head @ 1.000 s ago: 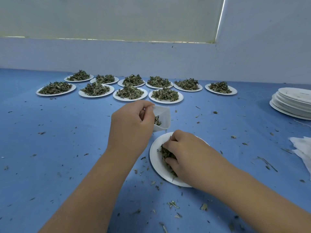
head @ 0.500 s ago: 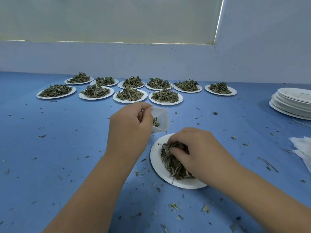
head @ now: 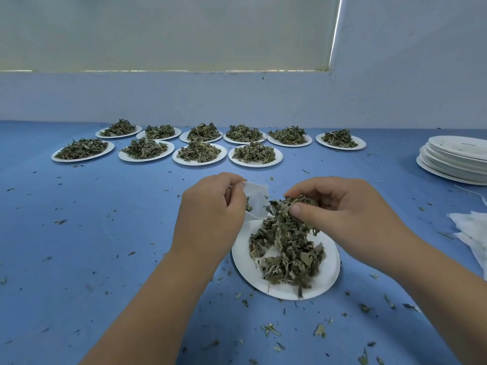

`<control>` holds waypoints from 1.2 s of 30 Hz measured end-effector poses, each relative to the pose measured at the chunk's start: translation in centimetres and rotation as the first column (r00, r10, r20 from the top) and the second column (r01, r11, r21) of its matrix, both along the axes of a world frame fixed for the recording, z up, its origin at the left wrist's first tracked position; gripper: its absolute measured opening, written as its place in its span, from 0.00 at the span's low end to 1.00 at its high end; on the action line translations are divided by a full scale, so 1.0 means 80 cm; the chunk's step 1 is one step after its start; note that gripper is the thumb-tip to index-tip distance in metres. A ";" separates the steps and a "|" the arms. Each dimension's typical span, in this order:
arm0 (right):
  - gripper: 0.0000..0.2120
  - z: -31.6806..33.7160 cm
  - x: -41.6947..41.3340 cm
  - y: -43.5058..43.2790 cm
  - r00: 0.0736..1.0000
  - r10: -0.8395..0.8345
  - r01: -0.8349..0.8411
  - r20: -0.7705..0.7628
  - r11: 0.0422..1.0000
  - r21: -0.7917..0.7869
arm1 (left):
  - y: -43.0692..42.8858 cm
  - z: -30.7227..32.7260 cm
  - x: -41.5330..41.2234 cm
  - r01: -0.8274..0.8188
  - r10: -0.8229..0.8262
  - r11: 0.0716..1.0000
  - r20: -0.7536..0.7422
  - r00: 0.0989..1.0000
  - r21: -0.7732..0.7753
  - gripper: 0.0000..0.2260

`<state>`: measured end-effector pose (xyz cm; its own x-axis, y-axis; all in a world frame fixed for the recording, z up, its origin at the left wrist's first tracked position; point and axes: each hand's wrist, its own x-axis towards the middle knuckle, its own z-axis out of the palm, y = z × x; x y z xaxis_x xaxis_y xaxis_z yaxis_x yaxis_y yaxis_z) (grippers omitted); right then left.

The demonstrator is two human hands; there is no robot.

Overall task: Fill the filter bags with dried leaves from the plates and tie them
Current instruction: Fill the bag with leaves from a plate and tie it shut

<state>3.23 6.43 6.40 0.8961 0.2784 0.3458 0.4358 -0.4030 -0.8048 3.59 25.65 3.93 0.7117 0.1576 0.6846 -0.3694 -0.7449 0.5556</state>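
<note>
Our left hand point(head: 210, 214) pinches the bag point(head: 257, 200) by its rim, with the mouth open toward the right and a few bits inside. Our right hand point(head: 342, 209) grips a clump of leaves point(head: 287, 214) between thumb and curled fingers, just beside the bag mouth. Strands trail down to the pile on the plate point(head: 326, 275). The bag is above the plate's far-left edge. Ten full plates point(head: 254, 154) sit in two rows at the back of the blue table point(head: 105, 233). A stack point(head: 453, 159) of bare plates is far right, with white sheets point(head: 471, 230) near it. Crumbs point(head: 270, 329) are scattered around.

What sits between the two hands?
In the head view, the white filter bag, held by the left hand, and a leaf clump pinched by the right hand.
</note>
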 end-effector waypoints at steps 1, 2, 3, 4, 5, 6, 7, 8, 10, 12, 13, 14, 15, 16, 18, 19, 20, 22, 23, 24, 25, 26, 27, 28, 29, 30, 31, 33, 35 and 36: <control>0.08 0.001 0.000 -0.001 1.000 0.001 -0.001 0.005 1.000 0.005 | -0.002 0.000 -0.001 0.006 -0.006 1.000 -0.010 1.000 0.010 0.07; 0.08 0.002 -0.001 -0.001 1.000 0.002 -0.002 0.012 1.000 0.010 | -0.005 0.000 -0.002 0.013 -0.012 1.000 -0.017 1.000 0.026 0.07; 0.08 0.002 -0.001 -0.001 1.000 0.003 -0.003 0.019 1.000 0.010 | -0.007 0.000 -0.003 0.020 -0.019 0.999 -0.022 1.000 0.044 0.07; 0.08 0.001 0.000 -0.001 1.000 0.000 0.000 0.027 1.000 0.000 | -0.010 0.000 -0.004 0.030 -0.028 0.998 -0.029 0.999 0.059 0.07; 0.08 0.000 0.000 0.000 0.999 -0.010 0.011 0.036 1.000 -0.023 | -0.013 -0.001 -0.005 0.042 -0.039 0.997 -0.038 0.998 0.067 0.07; 0.08 -0.002 0.001 0.002 0.999 -0.026 0.028 0.048 0.998 -0.054 | -0.016 -0.001 -0.006 0.055 -0.052 0.996 -0.049 0.997 0.072 0.07; 0.07 -0.004 0.001 0.004 0.997 -0.046 0.051 0.064 0.995 -0.091 | -0.018 -0.001 -0.007 0.067 -0.063 0.995 -0.057 0.996 0.077 0.07; 0.06 -0.005 0.001 0.006 0.994 -0.067 0.077 0.084 0.988 -0.132 | -0.020 -0.001 -0.008 0.078 -0.073 0.994 -0.061 0.995 0.082 0.07; 0.07 -0.007 0.000 0.010 0.985 -0.101 0.129 0.139 0.968 -0.213 | -0.022 -0.001 -0.010 0.100 -0.095 0.992 -0.067 0.993 0.082 0.06; 0.07 -0.007 -0.001 0.012 0.976 -0.120 0.168 0.180 0.945 -0.279 | -0.024 -0.001 -0.011 0.121 -0.116 0.990 -0.081 0.990 0.071 0.06; 0.07 -0.008 -0.001 0.013 0.972 -0.127 0.187 0.199 0.930 -0.318 | -0.025 -0.001 -0.012 0.131 -0.125 0.989 -0.089 0.988 0.069 0.06; 0.07 -0.008 -0.001 0.013 0.966 -0.132 0.208 0.223 0.909 -0.360 | -0.026 -0.002 -0.012 0.141 -0.134 0.988 -0.096 0.986 0.071 0.06; 0.08 -0.009 -0.001 0.013 0.959 -0.136 0.230 0.249 0.887 -0.400 | -0.027 -0.002 -0.013 0.150 -0.143 0.986 -0.102 0.984 0.074 0.06; 0.09 -0.009 -0.001 0.014 0.952 -0.137 0.248 0.273 0.868 -0.431 | -0.029 -0.002 -0.014 0.161 -0.152 0.984 -0.107 0.982 0.077 0.07; 0.10 -0.007 -0.003 0.016 0.946 -0.137 0.266 0.294 0.846 -0.462 | -0.032 -0.003 -0.015 0.180 -0.171 0.980 -0.111 0.979 0.079 0.07; 0.10 -0.007 -0.005 0.018 0.944 -0.134 0.268 0.301 0.843 -0.466 | -0.033 -0.003 -0.016 0.187 -0.178 0.979 -0.113 0.977 0.077 0.07; 0.10 -0.006 -0.007 0.020 0.942 -0.128 0.268 0.310 0.845 -0.464 | -0.034 -0.003 -0.016 0.193 -0.184 0.979 -0.116 0.976 0.072 0.07; 0.09 -0.005 -0.013 0.023 0.935 -0.122 0.268 0.332 0.857 -0.440 | -0.036 -0.003 -0.016 0.200 -0.192 0.978 -0.121 0.974 0.056 0.08; 0.09 -0.004 -0.014 0.025 0.932 -0.122 0.270 0.341 0.861 -0.431 | -0.037 -0.004 -0.016 0.202 -0.196 0.978 -0.120 0.973 0.044 0.08; 0.08 -0.004 -0.015 0.027 0.930 -0.122 0.273 0.346 0.860 -0.431 | -0.038 -0.004 -0.016 0.205 -0.200 0.979 -0.122 0.972 0.026 0.08; 0.08 -0.003 -0.015 0.028 0.930 -0.121 0.276 0.347 0.854 -0.441 | -0.039 -0.004 -0.016 0.210 -0.208 0.978 -0.127 0.970 0.000 0.09; 0.07 -0.003 -0.015 0.030 0.931 -0.118 0.277 0.346 0.844 -0.459 | -0.039 -0.004 -0.017 0.218 -0.219 0.976 -0.133 0.966 -0.027 0.09; 0.06 -0.004 -0.014 0.031 0.933 -0.111 0.275 0.343 0.834 -0.478 | -0.040 -0.004 -0.017 0.225 -0.230 0.973 -0.139 0.963 -0.051 0.10; 0.06 -0.005 -0.012 0.032 0.935 -0.102 0.270 0.340 0.827 -0.493 | -0.041 -0.004 -0.018 0.228 -0.236 0.971 -0.143 0.961 -0.073 0.11; 0.07 -0.006 -0.011 0.031 0.936 -0.096 0.263 0.337 0.829 -0.493 | -0.041 -0.003 -0.018 0.224 -0.236 0.970 -0.149 0.960 -0.096 0.11; 0.07 -0.007 -0.010 0.030 0.938 -0.094 0.254 0.334 0.842 -0.476 | -0.040 -0.003 -0.018 0.213 -0.230 0.970 -0.155 0.961 -0.120 0.10; 0.08 -0.007 -0.010 0.028 0.939 -0.092 0.242 0.331 0.861 -0.446 | -0.039 -0.002 -0.016 0.198 -0.221 0.969 -0.161 0.962 -0.145 0.10; 0.10 -0.006 -0.011 0.023 0.938 -0.095 0.224 0.333 0.899 -0.375 | -0.036 -0.002 -0.014 0.167 -0.198 0.969 -0.170 0.965 -0.183 0.08; 0.10 -0.006 -0.011 0.019 0.927 -0.099 0.228 0.361 0.914 -0.334 | -0.034 0.000 -0.014 0.155 -0.191 0.967 -0.175 0.966 -0.203 0.07; 0.08 -0.007 -0.011 0.019 0.917 -0.102 0.240 0.385 0.912 -0.331 | -0.034 0.000 -0.015 0.161 -0.198 0.965 -0.174 0.965 -0.206 0.07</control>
<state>2.38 7.98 5.84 0.7788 0.3001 0.5508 0.5587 -0.7311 -0.3917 2.38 22.93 3.96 0.8550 0.1281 0.5026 -0.3599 -0.5512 0.7528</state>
